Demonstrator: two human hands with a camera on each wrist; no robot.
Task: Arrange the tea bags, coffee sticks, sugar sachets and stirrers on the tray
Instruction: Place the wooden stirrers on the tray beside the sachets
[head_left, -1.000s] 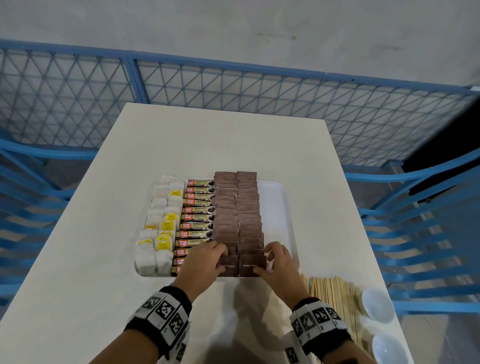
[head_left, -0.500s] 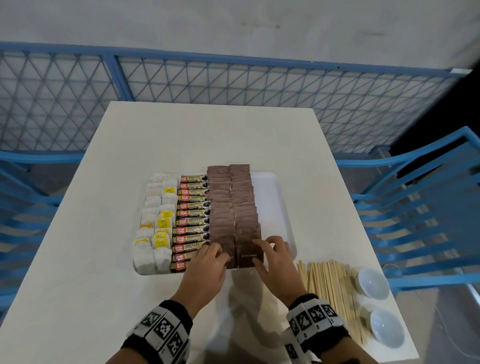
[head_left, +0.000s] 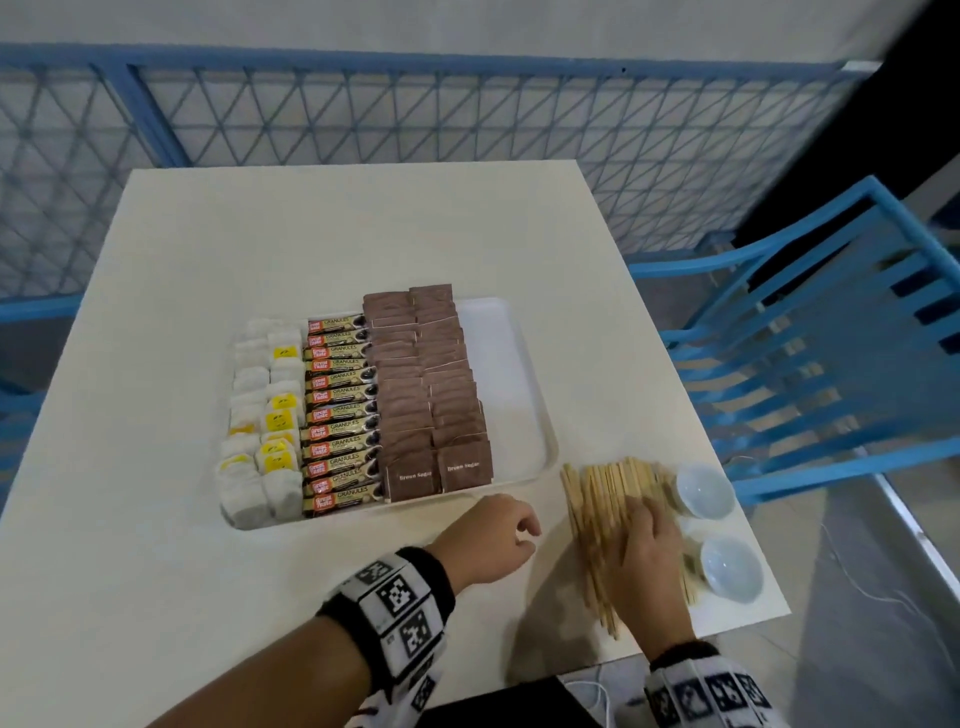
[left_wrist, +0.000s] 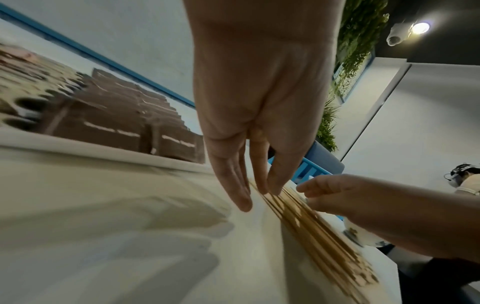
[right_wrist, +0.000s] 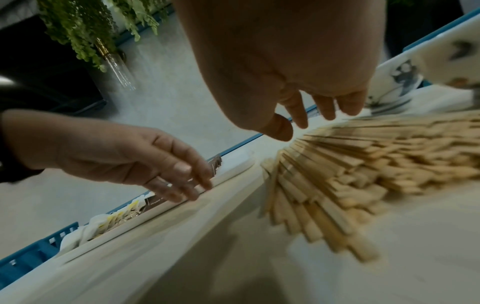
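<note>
A white tray (head_left: 519, 395) holds white tea bags (head_left: 265, 415) on its left, a column of coffee sticks (head_left: 340, 410) and two columns of brown sugar sachets (head_left: 426, 395); its right strip is bare. Wooden stirrers (head_left: 597, 499) lie in a fanned pile on the table, right of the tray's near corner. My right hand (head_left: 644, 525) is over the pile with relaxed fingers, holding nothing; in the right wrist view its fingertips (right_wrist: 301, 121) hang just above the stirrers (right_wrist: 350, 164). My left hand (head_left: 524, 535) hovers empty in front of the tray, fingers (left_wrist: 244, 197) pointing down beside the stirrers (left_wrist: 311, 222).
Two small white bowls (head_left: 704, 491) (head_left: 730, 569) stand right of the stirrers, near the table's right edge. A blue slatted chair (head_left: 805, 364) is beyond that edge. A blue mesh railing (head_left: 467, 67) runs behind the table.
Both hands have left the front sugar sachets. The right hand moved right onto the stirrer pile; the left hand drew back and to the right in front of the tray.
</note>
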